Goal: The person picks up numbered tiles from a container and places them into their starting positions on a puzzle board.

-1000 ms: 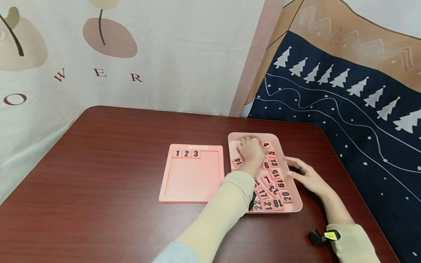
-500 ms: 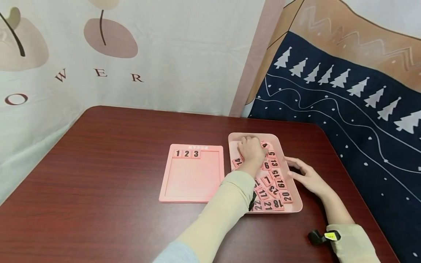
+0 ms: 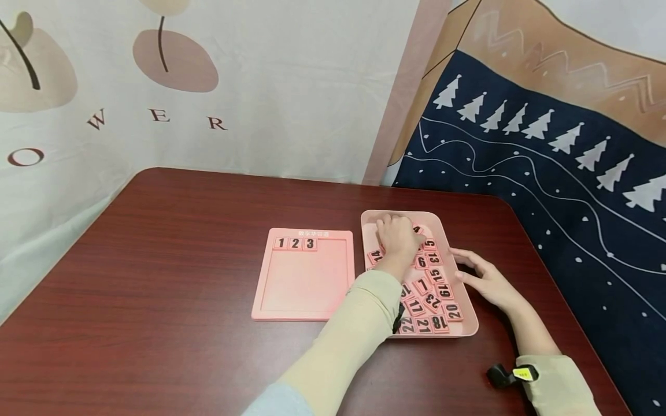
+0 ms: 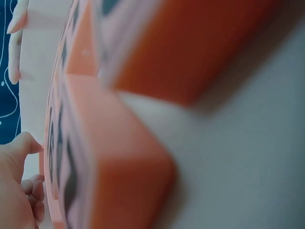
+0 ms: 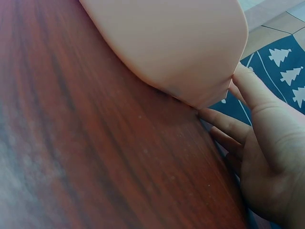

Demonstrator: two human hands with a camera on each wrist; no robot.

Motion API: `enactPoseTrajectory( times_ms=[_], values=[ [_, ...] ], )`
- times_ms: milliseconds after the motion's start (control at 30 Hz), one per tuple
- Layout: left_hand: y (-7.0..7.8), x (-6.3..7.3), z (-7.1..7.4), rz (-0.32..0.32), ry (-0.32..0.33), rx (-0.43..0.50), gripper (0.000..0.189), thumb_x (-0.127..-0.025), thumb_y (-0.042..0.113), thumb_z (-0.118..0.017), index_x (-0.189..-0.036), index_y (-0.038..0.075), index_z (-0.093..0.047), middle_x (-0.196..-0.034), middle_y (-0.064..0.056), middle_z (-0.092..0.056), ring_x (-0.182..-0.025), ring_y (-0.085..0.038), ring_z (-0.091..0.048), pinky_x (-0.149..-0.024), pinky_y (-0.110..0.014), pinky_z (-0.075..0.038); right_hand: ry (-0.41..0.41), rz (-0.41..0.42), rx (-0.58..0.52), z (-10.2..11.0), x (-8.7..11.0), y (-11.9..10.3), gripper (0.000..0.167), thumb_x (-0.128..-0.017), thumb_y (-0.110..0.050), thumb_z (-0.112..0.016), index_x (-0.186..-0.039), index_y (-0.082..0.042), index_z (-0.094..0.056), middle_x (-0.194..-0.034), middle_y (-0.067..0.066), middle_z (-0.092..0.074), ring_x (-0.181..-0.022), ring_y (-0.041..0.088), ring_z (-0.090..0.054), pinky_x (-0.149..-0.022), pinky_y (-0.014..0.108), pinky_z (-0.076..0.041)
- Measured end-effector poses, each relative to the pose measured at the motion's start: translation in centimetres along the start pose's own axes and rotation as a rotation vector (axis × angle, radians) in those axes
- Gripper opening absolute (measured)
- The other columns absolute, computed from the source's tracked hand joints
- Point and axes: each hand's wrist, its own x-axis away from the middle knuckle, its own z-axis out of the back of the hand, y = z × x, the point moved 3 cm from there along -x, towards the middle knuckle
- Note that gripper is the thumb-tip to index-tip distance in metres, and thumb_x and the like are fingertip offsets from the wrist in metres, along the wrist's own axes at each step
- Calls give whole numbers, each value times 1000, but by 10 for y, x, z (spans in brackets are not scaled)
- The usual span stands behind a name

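Observation:
In the head view my left hand (image 3: pixel 398 238) reaches into the pink tray (image 3: pixel 368 217), fingers curled down among loose number tiles. Its thumb and curled fingers pinch a small tile (image 4: pixel 41 162) at the edge, seen in the left wrist view. The 4 tile (image 3: pixel 418 229) sits right by the thumb, partly covered. My right hand (image 3: pixel 486 278) rests against the tray's right side, fingers fairly straight; in the right wrist view its thumb and a fingertip touch the tray wall (image 5: pixel 190 57). Left of the tray lies a pink puzzle board (image 3: pixel 307 283) with tiles 1, 2 (image 3: pixel 295 243) and 3 in its top row.
Several more tiles, such as 20 (image 3: pixel 453 312) and 23 (image 3: pixel 432 300), lie at mixed angles in the tray. Everything stands on a dark red wooden table (image 3: pixel 156 289). Patterned cloth (image 3: pixel 520 173) hangs behind and to the right.
My left hand has shifted slightly, and its thumb now covers more of the 4 tile, which has moved a little left toward the fingers. The right hand and the tray stay put.

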Motion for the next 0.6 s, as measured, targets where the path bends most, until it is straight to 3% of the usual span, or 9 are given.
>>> enactPoseTrajectory(
  times_ms=[267, 600],
  values=[
    [1, 4, 8, -50, 81, 100, 43, -71, 64, -70, -64, 23, -61, -76, 6, -59, -86, -13, -49, -74, -33, -32, 6, -7, 15, 0, 1, 1, 50, -94, -1, -56, -142, -2, -41, -133, 27, -47, -119, -2, -44, -94, 13, -32],
    [5, 6, 20, -128, 165, 158, 40, -70, 63, -72, -71, 24, -67, -76, 7, -56, -85, -12, -48, -75, -31, -33, -6, 15, -3, 0, -1, 1, 51, -93, 1, -56, -142, -1, -41, -133, 27, -48, -119, 1, -45, -95, 15, -33]
  ],
)
